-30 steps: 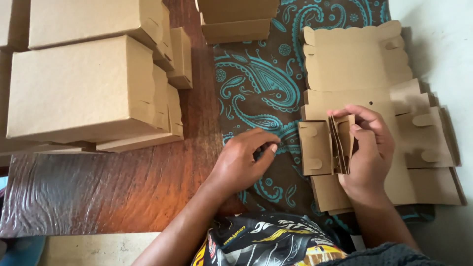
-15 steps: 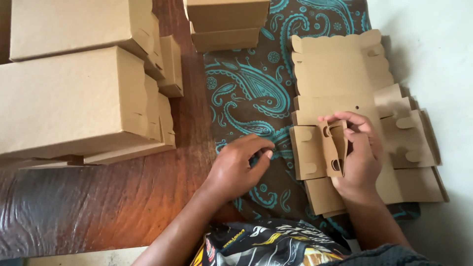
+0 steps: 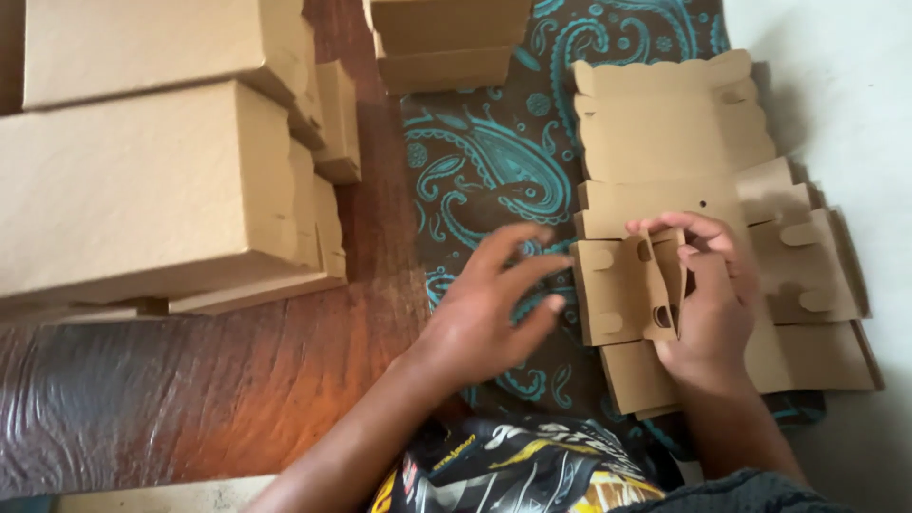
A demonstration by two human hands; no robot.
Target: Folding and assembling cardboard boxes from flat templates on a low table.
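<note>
Boxes [image 3: 152, 180], already folded, sit stacked at the left, well apart. The flat cardboard blank [image 3: 665, 133] lies on the patterned cloth [image 3: 475, 171]. The right hand [image 3: 708, 304] pinches its raised side flap [image 3: 655, 285]; the left hand [image 3: 494, 304] hovers open, empty. Bending one-handed could crease or tear that flap.

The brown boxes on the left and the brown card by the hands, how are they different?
The folded brown cardboard boxes are closed and stacked; the flat brown cardboard cutout lies unfolded on the patterned cloth. The boxes sit untouched; the right hand bends the cutout's flap. Both are plain brown cardboard.
</note>
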